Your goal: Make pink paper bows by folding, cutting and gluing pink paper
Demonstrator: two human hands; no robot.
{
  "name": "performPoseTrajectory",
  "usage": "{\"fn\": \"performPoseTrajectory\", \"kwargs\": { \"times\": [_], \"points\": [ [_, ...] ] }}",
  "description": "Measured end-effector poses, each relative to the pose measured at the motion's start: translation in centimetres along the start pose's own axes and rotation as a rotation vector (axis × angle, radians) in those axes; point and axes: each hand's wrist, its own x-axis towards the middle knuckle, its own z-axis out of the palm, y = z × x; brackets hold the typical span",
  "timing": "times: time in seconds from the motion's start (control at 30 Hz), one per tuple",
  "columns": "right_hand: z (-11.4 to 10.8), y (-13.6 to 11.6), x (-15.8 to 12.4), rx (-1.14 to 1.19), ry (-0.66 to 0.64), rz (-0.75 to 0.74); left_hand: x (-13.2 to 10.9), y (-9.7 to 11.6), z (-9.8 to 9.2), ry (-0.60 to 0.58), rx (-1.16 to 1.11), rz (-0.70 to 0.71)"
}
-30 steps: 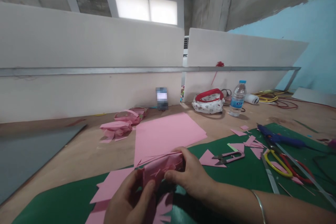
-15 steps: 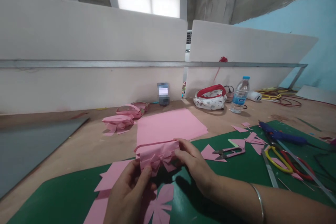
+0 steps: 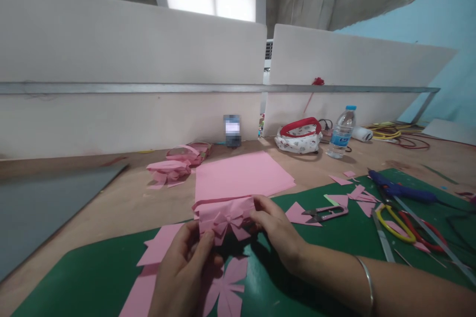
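Observation:
Between my two hands is a folded pink paper bag point(image 3: 241, 206) with a paper bow point(image 3: 227, 222) on its front. My left hand point(image 3: 188, 260) pinches the lower left corner, thumb in front. The right side is gripped by my right hand point(image 3: 277, 225), its thumb on the front and fingers behind. Below the bag, a pink paper flower cutout point(image 3: 228, 287) lies on the green cutting mat point(image 3: 96, 262), partly covered by my left hand. More pink paper pieces point(image 3: 159, 247) lie under and beside my left wrist.
Pink sheets point(image 3: 238, 173) lie beyond my hands, with more folded pink paper pieces point(image 3: 169, 172) to their left. At right are thread snips point(image 3: 327, 214), scissors point(image 3: 394, 225), a glue gun point(image 3: 399, 189) and scraps. A pouch point(image 3: 297, 143), a water bottle point(image 3: 340, 133) and a phone point(image 3: 232, 131) stand behind.
The bag has turned slightly, so its bow faces me more fully. Both hands keep their hold at its sides. The whole view has shifted a little.

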Motion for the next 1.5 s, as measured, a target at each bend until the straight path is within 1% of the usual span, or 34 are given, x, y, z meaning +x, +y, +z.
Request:
{"fn": "performPoseTrajectory", "kwargs": {
  "times": [0.13, 0.27, 0.33, 0.4, 0.43, 0.53, 0.57, 0.6, 0.63, 0.73, 0.77, 0.8, 0.9, 0.97, 1.2, 1.33, 1.5],
  "points": [
    [0.1, -0.3, 0.0, -0.009, 0.028, 0.016, 0.0, 0.3, 0.1, 0.014, 0.006, -0.012],
    [0.0, -0.2, 0.1, 0.024, 0.046, 0.04, 0.0, 0.8, 0.2, 0.017, 0.072, 0.036],
    [-0.1, 0.0, 0.2, 0.071, 0.027, 0.057, 0.1, 1.0, 0.0, 0.032, 0.126, 0.05],
    [-0.1, 0.2, 0.3, 0.139, 0.015, 0.073, 0.6, 1.2, -0.4, 0.088, 0.26, 0.108],
    [-0.1, 0.2, 0.3, 0.178, 0.014, 0.084, 0.9, 1.3, -0.8, 0.129, 0.361, 0.174],
    [0.0, 0.1, 0.2, 0.294, 0.013, 0.11, 1.6, 1.7, -1.7, 0.273, 0.682, 0.454],
    [0.1, 0.0, 0.1, 0.322, 0.01, 0.113, 1.6, 1.8, -1.9, 0.286, 0.76, 0.545],
    [0.1, 0.0, 0.1, 0.34, 0.002, 0.113, 1.6, 1.9, -2.1, 0.263, 0.821, 0.628],
    [0.2, -0.1, -0.1, 0.354, -0.01, 0.111, 1.4, 2.0, -2.1, 0.215, 0.867, 0.702],
    [0.4, -0.1, -0.4, 0.362, -0.056, 0.108, 0.9, 1.9, -1.9, 0.005, 0.952, 0.927],
    [0.4, -0.1, -0.6, 0.36, -0.072, 0.109, 0.8, 1.8, -1.9, -0.045, 0.97, 0.995],
    [0.5, -0.1, -0.7, 0.358, -0.087, 0.11, 0.7, 1.7, -1.8, -0.073, 0.981, 1.056],
    [0.7, -0.1, -1.1, 0.352, -0.118, 0.104, 0.7, 1.5, -1.8, -0.109, 1.028, 1.202],
    [0.8, -0.2, -1.3, 0.359, -0.135, 0.096, 0.9, 1.4, -1.9, -0.116, 1.06, 1.242],
    [0.9, -0.3, -1.6, 0.368, -0.163, 0.078, 1.0, 1.0, -2.1, -0.136, 1.182, 1.306],
    [1.0, -0.1, -1.7, 0.353, -0.174, 0.066, 1.0, 0.8, -2.1, -0.095, 1.195, 1.325],
    [1.1, 0.0, -1.8, 0.36, -0.188, 0.081, 1.2, 0.5, -2.1, -0.005, 1.315, 1.393]
  ]
}}
